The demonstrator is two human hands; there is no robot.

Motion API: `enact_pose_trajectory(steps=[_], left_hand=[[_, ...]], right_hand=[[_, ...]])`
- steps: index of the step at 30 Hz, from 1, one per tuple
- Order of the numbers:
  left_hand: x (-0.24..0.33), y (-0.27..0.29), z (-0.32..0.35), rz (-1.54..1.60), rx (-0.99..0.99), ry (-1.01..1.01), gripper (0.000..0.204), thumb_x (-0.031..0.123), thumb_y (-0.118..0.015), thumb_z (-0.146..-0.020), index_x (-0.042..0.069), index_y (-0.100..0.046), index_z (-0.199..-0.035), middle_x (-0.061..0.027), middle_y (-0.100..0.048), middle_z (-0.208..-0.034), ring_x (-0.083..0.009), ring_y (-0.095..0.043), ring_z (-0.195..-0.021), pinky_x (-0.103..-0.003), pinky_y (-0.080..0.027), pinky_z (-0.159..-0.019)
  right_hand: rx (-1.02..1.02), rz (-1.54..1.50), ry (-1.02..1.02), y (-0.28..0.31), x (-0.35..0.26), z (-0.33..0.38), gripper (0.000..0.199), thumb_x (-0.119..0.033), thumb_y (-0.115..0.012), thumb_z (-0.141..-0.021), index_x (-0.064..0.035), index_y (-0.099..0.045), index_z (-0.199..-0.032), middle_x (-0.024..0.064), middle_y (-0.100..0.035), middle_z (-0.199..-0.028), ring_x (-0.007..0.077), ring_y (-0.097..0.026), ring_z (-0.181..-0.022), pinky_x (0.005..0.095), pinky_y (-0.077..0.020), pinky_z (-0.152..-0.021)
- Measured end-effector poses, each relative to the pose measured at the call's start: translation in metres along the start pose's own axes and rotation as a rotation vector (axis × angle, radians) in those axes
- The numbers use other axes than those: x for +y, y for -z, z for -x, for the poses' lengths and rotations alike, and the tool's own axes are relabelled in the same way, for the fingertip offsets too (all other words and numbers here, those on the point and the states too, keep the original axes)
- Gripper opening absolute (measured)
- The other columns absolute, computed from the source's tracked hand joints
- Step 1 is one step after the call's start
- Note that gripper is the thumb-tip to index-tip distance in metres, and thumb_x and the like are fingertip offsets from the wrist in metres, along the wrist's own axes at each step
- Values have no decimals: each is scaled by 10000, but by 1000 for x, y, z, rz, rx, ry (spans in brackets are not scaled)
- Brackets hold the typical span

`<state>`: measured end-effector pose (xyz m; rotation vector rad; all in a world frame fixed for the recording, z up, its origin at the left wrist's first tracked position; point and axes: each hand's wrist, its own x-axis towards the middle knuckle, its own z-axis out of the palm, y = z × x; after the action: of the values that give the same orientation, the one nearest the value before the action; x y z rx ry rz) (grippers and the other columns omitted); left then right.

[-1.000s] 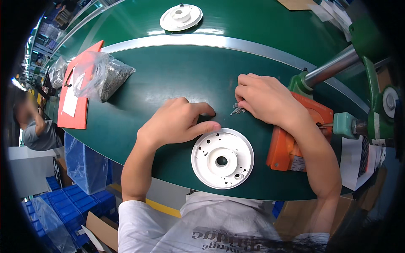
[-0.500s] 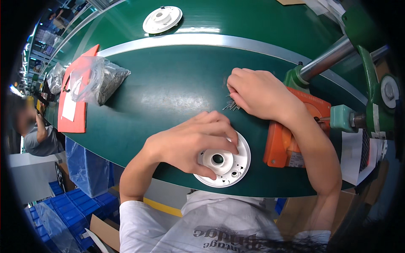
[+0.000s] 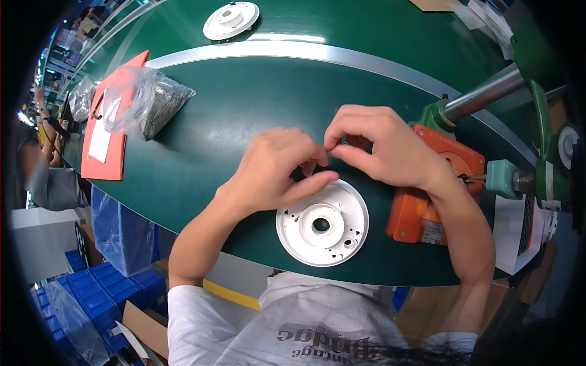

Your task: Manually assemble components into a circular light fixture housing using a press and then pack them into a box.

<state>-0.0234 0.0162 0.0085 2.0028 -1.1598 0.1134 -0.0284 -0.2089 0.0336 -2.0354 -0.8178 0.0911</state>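
A white round plastic disc with a centre hole lies on the green belt in front of me. My left hand grips its far rim, thumb flat on top and fingers curled behind. My right hand hovers just beyond the disc with its fingertips pinched on small dark screws, touching my left fingertips. The screws are mostly hidden by the fingers.
An orange fixture sits right of the disc, with a green tool and a metal rod beyond it. A clear bag of parts rests on a red tray. Another white disc lies far back. A person works at left.
My left hand pulled the disc closer and shifted from covering it to holding its far rim. My right hand moved left from the fixture until its pinched fingertips met my left fingers.
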Motion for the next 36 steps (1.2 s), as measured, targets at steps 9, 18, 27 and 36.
enact_pose_trajectory(steps=[9,18,27,36], left_hand=[[-5,-2,-2,-59,44,-39,153,129,-751,-793,66,-617,-755,-53,-580,-639,-243,-577,-563,-364,-415,-493],[-5,-5,-1,-16,85,-108,87,63,-718,-795,46,-633,-788,-71,-541,-631,-257,-545,-553,-380,-400,-487],[-9,-15,-2,-8,130,-21,116,120,-757,-795,62,-658,-817,-66,-592,-673,-250,-593,-608,-363,-453,-524],[-10,-27,-9,-158,-6,162,79,123,-753,-764,94,-694,-809,-27,-602,-689,-228,-600,-682,-382,-458,-638]], right_hand=[[-28,-116,-15,1,-2,0,142,-36,-721,-801,-15,-696,-939,89,-689,-852,160,-615,-663,276,-497,-615],[-73,-317,-165,6,0,0,115,-33,-740,-804,-34,-708,-914,29,-676,-878,93,-571,-710,229,-456,-638],[106,-602,-250,3,-4,-4,92,-82,-568,-982,-15,-601,-1036,40,-639,-880,61,-530,-710,193,-444,-632],[224,-271,-204,7,6,-2,173,-89,-579,-961,-6,-684,-1070,30,-639,-863,76,-550,-733,229,-466,-664]])
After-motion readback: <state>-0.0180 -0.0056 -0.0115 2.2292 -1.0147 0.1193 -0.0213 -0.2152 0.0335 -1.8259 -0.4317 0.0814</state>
